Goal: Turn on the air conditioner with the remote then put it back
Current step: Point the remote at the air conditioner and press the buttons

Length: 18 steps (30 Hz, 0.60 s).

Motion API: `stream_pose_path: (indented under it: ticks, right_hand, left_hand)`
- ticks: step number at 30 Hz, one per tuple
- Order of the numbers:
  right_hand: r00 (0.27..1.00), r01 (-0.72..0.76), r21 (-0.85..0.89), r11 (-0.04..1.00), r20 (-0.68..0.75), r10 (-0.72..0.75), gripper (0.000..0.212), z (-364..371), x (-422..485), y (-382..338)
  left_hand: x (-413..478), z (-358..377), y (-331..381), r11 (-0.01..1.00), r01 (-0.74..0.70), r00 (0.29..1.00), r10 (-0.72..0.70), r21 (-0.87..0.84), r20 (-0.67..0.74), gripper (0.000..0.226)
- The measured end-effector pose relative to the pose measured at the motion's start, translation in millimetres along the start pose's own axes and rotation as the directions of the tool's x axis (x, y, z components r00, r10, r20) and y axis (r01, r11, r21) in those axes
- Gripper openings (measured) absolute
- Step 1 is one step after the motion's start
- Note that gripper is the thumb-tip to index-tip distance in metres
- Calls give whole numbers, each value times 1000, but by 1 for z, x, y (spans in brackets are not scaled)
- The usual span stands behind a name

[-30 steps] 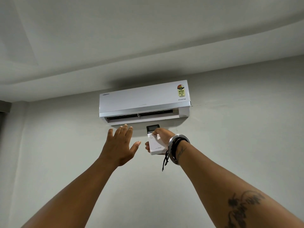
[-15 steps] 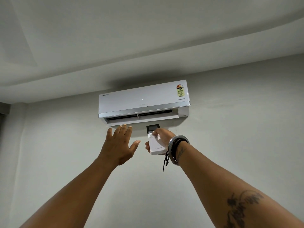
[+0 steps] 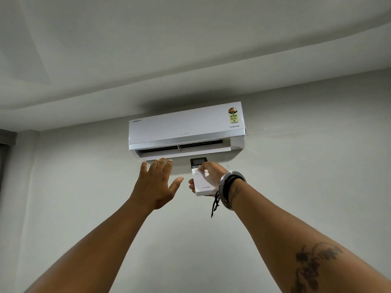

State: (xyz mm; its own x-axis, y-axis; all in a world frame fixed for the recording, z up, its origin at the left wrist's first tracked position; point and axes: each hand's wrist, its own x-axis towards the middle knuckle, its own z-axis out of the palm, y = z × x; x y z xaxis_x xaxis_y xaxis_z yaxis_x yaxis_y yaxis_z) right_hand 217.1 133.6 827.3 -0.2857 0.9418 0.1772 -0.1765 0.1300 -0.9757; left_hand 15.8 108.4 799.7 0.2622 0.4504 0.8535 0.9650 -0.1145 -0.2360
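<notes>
A white air conditioner (image 3: 186, 125) hangs high on the wall, its bottom flap partly open over a dark slot. My right hand (image 3: 212, 172) holds a white remote (image 3: 202, 182) with a dark screen, pointed up at the unit, thumb resting on the buttons near the top. My left hand (image 3: 156, 183) is raised just below the unit's left half, palm toward the wall, fingers spread, holding nothing.
A pale grey wall (image 3: 306, 187) runs behind the unit and a stepped ceiling (image 3: 190, 49) lies above. A dark curtain edge (image 3: 4, 157) shows at the far left. Bangles and a black thread circle my right wrist.
The unit's flap has opened a little wider. Both hands stay raised in nearly the same places.
</notes>
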Motion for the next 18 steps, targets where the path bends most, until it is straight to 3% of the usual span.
stream_pose_path:
  ticks: [18]
  right_hand:
    - [1000, -6, -13, 1000, 1, 6, 29, 1, 2, 6]
  left_hand:
    - [-4, -4, -1, 1000, -10, 1000, 10, 11, 8, 77]
